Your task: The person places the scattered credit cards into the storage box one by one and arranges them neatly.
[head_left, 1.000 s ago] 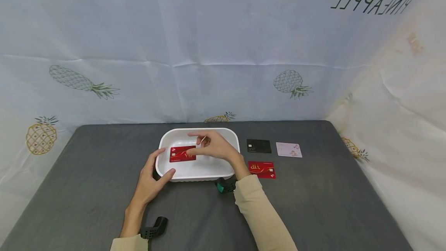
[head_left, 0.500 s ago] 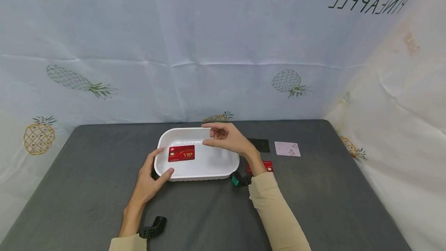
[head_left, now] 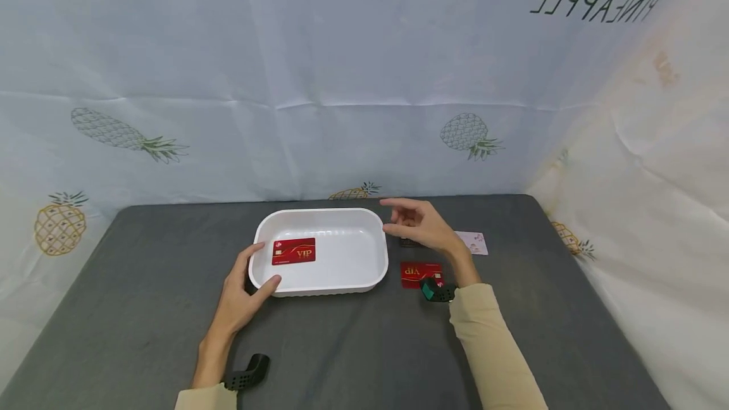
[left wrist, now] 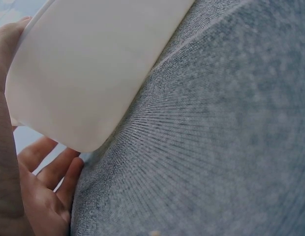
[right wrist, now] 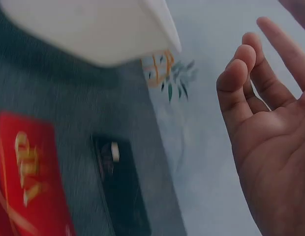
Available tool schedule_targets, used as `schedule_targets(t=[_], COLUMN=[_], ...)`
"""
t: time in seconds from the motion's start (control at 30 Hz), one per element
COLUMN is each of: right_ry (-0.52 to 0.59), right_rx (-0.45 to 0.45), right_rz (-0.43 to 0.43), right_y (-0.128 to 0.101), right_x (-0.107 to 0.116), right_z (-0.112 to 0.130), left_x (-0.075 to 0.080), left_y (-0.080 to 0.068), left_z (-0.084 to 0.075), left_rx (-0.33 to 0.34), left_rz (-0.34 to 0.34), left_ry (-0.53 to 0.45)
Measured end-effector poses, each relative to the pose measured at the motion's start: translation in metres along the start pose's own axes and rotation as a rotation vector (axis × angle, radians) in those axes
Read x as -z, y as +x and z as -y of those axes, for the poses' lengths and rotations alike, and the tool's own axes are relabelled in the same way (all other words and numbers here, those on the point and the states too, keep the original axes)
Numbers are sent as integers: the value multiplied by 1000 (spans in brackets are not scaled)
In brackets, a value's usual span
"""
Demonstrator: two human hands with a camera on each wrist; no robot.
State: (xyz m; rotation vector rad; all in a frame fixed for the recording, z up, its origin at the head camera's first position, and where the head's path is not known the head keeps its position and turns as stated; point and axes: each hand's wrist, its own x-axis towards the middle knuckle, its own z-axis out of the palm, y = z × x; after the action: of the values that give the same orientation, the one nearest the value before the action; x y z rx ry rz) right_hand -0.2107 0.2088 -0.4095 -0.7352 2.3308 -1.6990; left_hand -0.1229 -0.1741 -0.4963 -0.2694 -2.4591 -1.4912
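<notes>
A white tray [head_left: 342, 277] sits mid-table with a red VIP card [head_left: 293, 251] lying flat inside it at the left. My left hand [head_left: 253, 274] grips the tray's near left corner, thumb on the rim and fingers round the side; the left wrist view shows the tray wall [left wrist: 93, 69] against that hand [left wrist: 44, 196]. My right hand [head_left: 412, 221] hovers to the right of the tray, fingers relaxed and empty. It partly covers a black card [head_left: 407, 243]. In the right wrist view the palm [right wrist: 270, 132] is above the black card [right wrist: 120, 189].
A second red VIP card [head_left: 418, 272] lies on the dark grey table [head_left: 142, 283] just right of the tray. A pale pink card [head_left: 477, 242] lies further right. A pineapple-print cloth [head_left: 342, 81] hangs behind and to the right.
My right hand let go of the red card in the tray and drew out to the right, over the black card. The left hand stayed on the tray corner.
</notes>
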Motion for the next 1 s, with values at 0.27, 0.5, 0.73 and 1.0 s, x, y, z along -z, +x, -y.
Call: schedule_targets(t=[0.27, 0.5, 0.73, 1.0], right_ry=[-26, -64, -162, -233], right_rx=[-21, -47, -109, -178], right_rz=[-52, -86, -164, -245], right_y=[-25, -60, -92, -113], right_x=[21, 50, 79, 96], right_z=[-22, -50, -70, -76], left_x=[2, 1, 1, 0], left_y=[-2, -2, -1, 0], left_z=[2, -1, -3, 2], left_rx=[17, 6, -17, -7], left_rz=[1, -1, -1, 0], left_ry=[4, 18, 17, 29])
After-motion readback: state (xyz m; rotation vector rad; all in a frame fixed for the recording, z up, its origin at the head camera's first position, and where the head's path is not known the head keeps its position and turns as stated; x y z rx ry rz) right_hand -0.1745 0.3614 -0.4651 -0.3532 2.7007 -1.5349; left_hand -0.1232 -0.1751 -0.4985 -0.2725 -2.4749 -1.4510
